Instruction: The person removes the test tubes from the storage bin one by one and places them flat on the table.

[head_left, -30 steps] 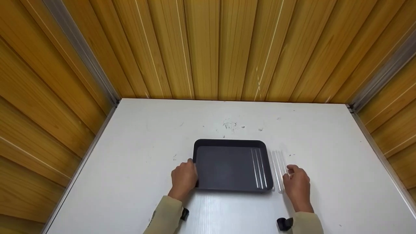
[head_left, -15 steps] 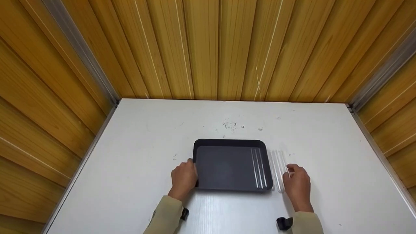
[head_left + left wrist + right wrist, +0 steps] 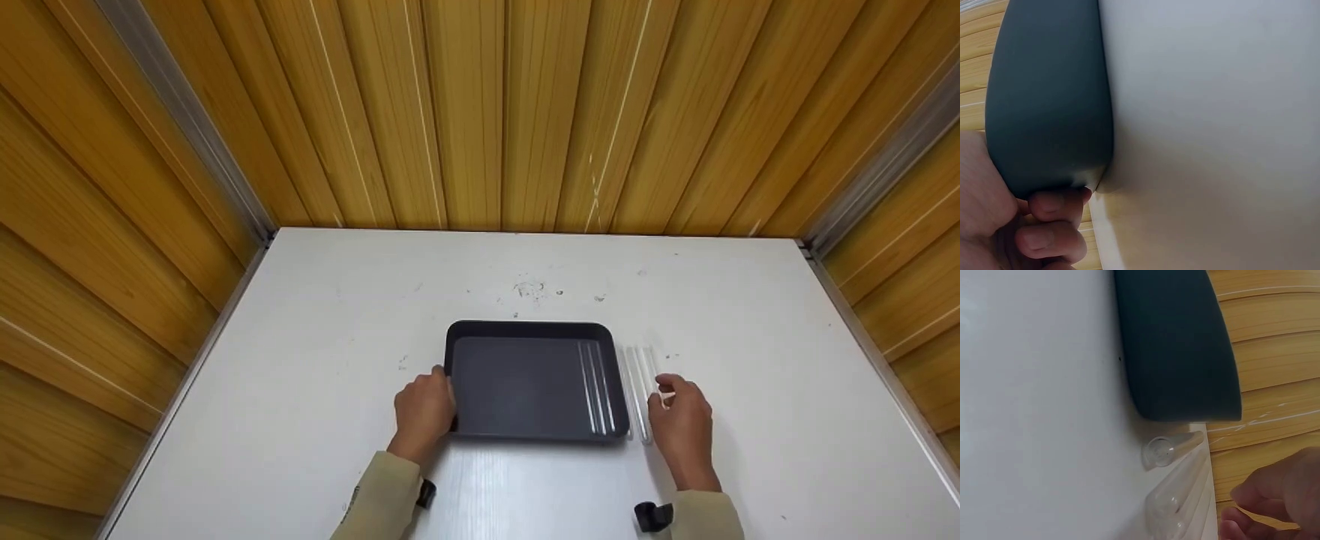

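Note:
A dark grey rectangular tray (image 3: 517,386) lies on the white table. My left hand (image 3: 424,409) grips its left wall; in the left wrist view the fingers (image 3: 1053,239) curl at the corner of the tray wall (image 3: 1050,95). Clear test tubes (image 3: 598,386) lie side by side along the tray's right inner side. Outside the tray, close to its right wall, several more clear test tubes (image 3: 637,394) lie on the table. My right hand (image 3: 684,427) is beside these tubes, fingers bent; no tube shows in its grasp. The right wrist view shows the rounded tube ends (image 3: 1161,451) apart from the hand (image 3: 1280,500).
The white table (image 3: 337,315) has dark scuff marks (image 3: 530,289) behind the tray. Wood-patterned panels (image 3: 480,112) close off the back and both sides. Black bands (image 3: 654,516) sit at the wrists, near the sleeves.
My right hand has shifted slightly left and up toward the tubes outside the tray. The left hand and the tray stay in place.

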Motion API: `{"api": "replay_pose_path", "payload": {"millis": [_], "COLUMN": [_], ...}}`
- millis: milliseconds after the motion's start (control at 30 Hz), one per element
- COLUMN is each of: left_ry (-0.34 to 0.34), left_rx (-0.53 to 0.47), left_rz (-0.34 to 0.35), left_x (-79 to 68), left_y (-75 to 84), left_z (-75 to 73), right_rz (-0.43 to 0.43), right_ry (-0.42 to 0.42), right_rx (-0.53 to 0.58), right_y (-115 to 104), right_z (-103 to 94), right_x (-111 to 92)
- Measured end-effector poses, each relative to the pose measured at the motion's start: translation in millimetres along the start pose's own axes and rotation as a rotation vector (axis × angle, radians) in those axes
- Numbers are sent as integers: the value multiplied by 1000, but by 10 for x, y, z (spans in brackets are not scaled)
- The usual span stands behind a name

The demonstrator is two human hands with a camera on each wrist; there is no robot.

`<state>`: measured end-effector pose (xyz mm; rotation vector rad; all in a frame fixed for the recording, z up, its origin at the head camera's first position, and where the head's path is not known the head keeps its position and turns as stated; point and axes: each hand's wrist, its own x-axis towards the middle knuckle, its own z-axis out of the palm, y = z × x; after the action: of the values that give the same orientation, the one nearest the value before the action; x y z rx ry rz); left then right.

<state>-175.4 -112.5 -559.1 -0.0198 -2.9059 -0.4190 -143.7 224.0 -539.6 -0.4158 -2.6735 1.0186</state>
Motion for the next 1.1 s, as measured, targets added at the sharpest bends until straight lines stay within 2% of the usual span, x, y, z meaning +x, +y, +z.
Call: {"api": "replay_pose_path", "payload": {"millis": [300,633,1100], "left_ry": [-2,20,-19], "left_rx": [-2,-12,-30], "left_rz": [-6,5,-10], "left_x": [-9,-22,1], "left_y": [9,5,-26], "left_z": [-6,5,-45], "right_rz": [-12,-67,-87], "right_ry": [3,15,-59], "right_rx": [9,15,50], "right_y": [-117,-238,-406], "right_z": [-7,55,131], "right_x": [-34,-76,-109]}}
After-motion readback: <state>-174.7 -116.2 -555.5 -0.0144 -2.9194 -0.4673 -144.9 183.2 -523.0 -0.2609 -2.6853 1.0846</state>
